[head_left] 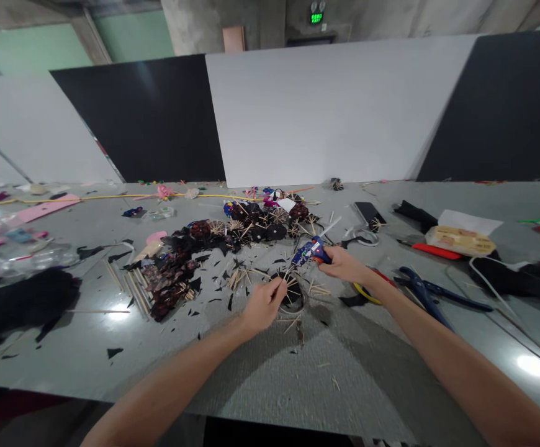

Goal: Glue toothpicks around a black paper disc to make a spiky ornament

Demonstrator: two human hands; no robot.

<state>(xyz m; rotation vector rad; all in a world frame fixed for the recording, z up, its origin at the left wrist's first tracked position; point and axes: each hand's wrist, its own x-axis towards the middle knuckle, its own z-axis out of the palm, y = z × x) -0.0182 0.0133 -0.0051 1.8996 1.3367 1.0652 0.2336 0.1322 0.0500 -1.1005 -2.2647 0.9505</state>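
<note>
In my right hand (342,263) is a blue hot glue gun (311,249), a glue stick poking out of its back. Its nozzle points down and left, close to the fingertips of my left hand (266,304). Those fingers are pinched on a thin wooden stick (287,274), whose lower end is hidden. Just below and beside them sits a black round piece (292,290) with thin sticks spreading out from it. Loose short sticks (319,289) lie to its right, and more sticks (238,278) to its left.
Behind lies a pile of black balls with stick spikes (274,231). Dark lacy fabric (170,292) and wooden sticks (135,295) are on the left. Blue-handled pliers (423,292), a red-handled tool (436,251) and a wipes pack (460,241) lie right. Black scraps dot the table (251,379).
</note>
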